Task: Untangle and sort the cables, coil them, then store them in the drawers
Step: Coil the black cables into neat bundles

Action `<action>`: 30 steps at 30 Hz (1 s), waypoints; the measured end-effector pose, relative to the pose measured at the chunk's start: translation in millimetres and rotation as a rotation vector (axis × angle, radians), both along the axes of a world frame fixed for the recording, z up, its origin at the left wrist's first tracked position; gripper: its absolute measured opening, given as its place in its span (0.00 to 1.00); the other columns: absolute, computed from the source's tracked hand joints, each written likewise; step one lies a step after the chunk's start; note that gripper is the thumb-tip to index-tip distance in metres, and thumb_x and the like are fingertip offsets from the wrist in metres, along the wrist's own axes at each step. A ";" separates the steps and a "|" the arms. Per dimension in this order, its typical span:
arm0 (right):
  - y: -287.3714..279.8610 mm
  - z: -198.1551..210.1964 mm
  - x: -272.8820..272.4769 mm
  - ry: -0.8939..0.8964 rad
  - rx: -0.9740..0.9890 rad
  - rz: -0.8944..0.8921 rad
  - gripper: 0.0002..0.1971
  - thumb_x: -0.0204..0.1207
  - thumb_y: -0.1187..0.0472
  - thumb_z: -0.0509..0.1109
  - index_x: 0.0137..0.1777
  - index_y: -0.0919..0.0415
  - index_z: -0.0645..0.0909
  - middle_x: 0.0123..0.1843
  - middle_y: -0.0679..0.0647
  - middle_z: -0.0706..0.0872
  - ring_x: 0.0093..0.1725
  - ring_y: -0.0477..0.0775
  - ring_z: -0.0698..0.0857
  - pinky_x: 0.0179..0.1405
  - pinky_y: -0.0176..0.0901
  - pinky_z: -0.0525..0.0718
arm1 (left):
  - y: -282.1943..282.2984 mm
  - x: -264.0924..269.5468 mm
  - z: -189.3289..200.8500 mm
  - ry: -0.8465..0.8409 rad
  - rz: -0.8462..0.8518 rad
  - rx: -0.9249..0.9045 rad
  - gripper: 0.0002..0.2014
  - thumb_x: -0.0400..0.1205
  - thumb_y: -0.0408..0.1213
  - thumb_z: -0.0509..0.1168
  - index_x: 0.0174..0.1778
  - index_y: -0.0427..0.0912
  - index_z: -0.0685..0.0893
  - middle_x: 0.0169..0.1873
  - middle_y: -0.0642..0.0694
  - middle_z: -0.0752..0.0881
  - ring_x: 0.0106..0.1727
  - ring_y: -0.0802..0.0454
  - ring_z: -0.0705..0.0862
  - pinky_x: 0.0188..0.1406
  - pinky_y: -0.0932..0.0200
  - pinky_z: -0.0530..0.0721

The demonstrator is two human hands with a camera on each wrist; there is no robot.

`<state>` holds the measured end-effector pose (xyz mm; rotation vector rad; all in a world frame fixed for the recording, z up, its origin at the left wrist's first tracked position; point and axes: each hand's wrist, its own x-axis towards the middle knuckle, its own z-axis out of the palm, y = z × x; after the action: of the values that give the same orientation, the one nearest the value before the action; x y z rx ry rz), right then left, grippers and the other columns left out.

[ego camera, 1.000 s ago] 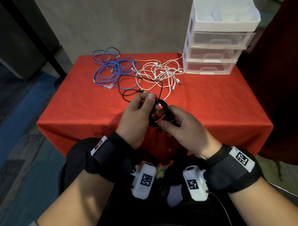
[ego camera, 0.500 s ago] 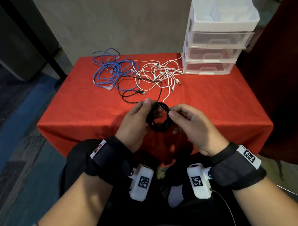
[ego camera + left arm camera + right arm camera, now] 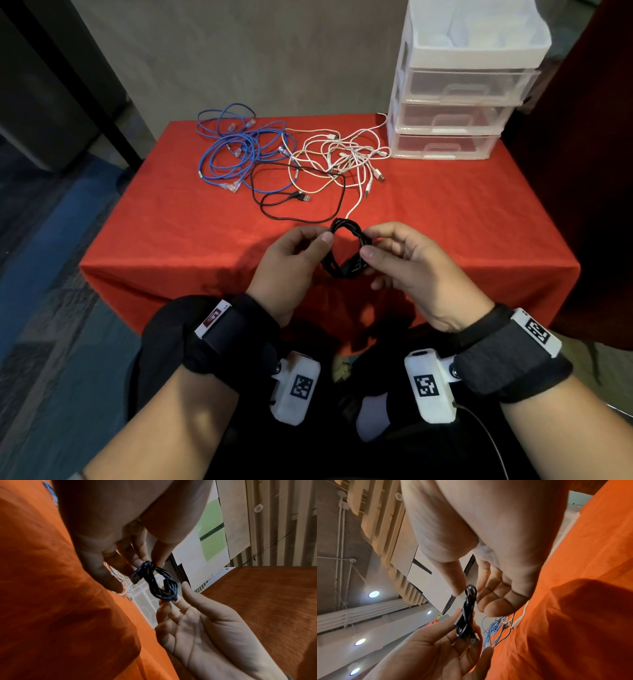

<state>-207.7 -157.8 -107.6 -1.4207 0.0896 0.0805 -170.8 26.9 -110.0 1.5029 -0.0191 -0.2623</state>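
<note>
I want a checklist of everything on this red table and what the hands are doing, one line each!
Surface: red tablecloth covers the table.
Job's things: coiled black cable held above the near edge; drawer unit at far right corner, drawers shut.
Clutter: nothing seen.
Grippers: left hand and right hand each pinch the coil.
Cables: blue cables, white cables and a loose black cable lie tangled on the cloth.
Surroundings: grey wall behind; blue carpet at left.

bare red tablecloth (image 3: 445, 219) before the drawers (image 3: 448, 130); loose cables (image 3: 308, 164) across the far left
</note>
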 end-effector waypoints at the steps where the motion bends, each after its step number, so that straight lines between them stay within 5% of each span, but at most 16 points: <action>1: -0.4 0.1 0.1 0.005 0.009 0.001 0.12 0.80 0.71 0.72 0.63 0.65 0.81 0.41 0.52 0.88 0.39 0.50 0.86 0.33 0.41 0.83 | -0.3 1.4 -1.7 0.005 0.014 -0.016 0.15 0.79 0.49 0.73 0.56 0.45 0.89 0.56 0.34 0.90 0.55 0.39 0.88 0.62 0.35 0.84; 6: -7.5 5.2 1.6 0.048 0.036 -0.036 0.07 0.81 0.73 0.70 0.58 0.69 0.81 0.44 0.65 0.87 0.38 0.53 0.86 0.31 0.41 0.85 | -7.8 6.1 -8.9 0.022 -0.002 -0.041 0.09 0.84 0.41 0.72 0.56 0.43 0.88 0.50 0.39 0.89 0.49 0.47 0.85 0.50 0.47 0.84; 10: -25.4 12.4 12.5 0.108 0.046 -0.069 0.05 0.82 0.73 0.69 0.52 0.64 0.82 0.38 0.59 0.87 0.32 0.49 0.85 0.29 0.38 0.85 | -23.5 18.0 -10.2 0.033 -0.052 0.000 0.05 0.86 0.40 0.69 0.56 0.48 0.87 0.52 0.41 0.89 0.52 0.50 0.87 0.50 0.49 0.84; 13: -55.0 16.3 34.0 0.154 0.051 -0.157 0.06 0.82 0.72 0.69 0.49 0.61 0.81 0.36 0.57 0.87 0.33 0.49 0.85 0.29 0.38 0.86 | -33.4 37.7 -10.6 -0.021 -0.065 0.077 0.04 0.84 0.41 0.70 0.52 0.48 0.86 0.41 0.47 0.87 0.43 0.49 0.84 0.43 0.50 0.82; 17: -108.4 17.1 72.7 0.209 0.105 -0.345 0.08 0.84 0.72 0.67 0.47 0.59 0.79 0.31 0.55 0.87 0.29 0.47 0.85 0.28 0.36 0.86 | -36.7 74.5 -14.1 -0.187 -0.073 0.373 0.06 0.81 0.43 0.69 0.47 0.44 0.87 0.32 0.51 0.85 0.32 0.54 0.79 0.34 0.62 0.77; 21: -154.4 7.1 107.6 0.300 0.098 -0.508 0.05 0.86 0.69 0.64 0.48 0.61 0.77 0.37 0.55 0.81 0.27 0.45 0.82 0.25 0.35 0.84 | -28.3 115.8 -13.0 -0.319 -0.026 0.682 0.01 0.82 0.39 0.69 0.47 0.47 0.85 0.32 0.53 0.82 0.34 0.54 0.79 0.39 0.63 0.75; 26: -182.9 -6.6 130.8 0.340 0.048 -0.625 0.07 0.87 0.71 0.63 0.47 0.62 0.76 0.39 0.57 0.81 0.35 0.49 0.83 0.23 0.36 0.85 | 1.0 152.4 -13.3 -0.348 -0.051 1.020 0.06 0.81 0.44 0.71 0.48 0.46 0.85 0.39 0.50 0.85 0.45 0.46 0.84 0.45 0.61 0.73; 30: -189.3 -11.6 131.6 0.352 0.057 -0.633 0.04 0.84 0.73 0.67 0.55 0.67 0.78 0.56 0.63 0.83 0.47 0.56 0.89 0.41 0.45 0.92 | 20.8 156.8 -22.1 -0.364 -0.160 1.164 0.11 0.79 0.47 0.73 0.54 0.48 0.86 0.46 0.49 0.83 0.49 0.47 0.83 0.50 0.59 0.76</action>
<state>-76.1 -347.1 -119.2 -1.2531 0.8139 -0.1900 -14.0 47.8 -132.1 2.7000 -0.3249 -0.1111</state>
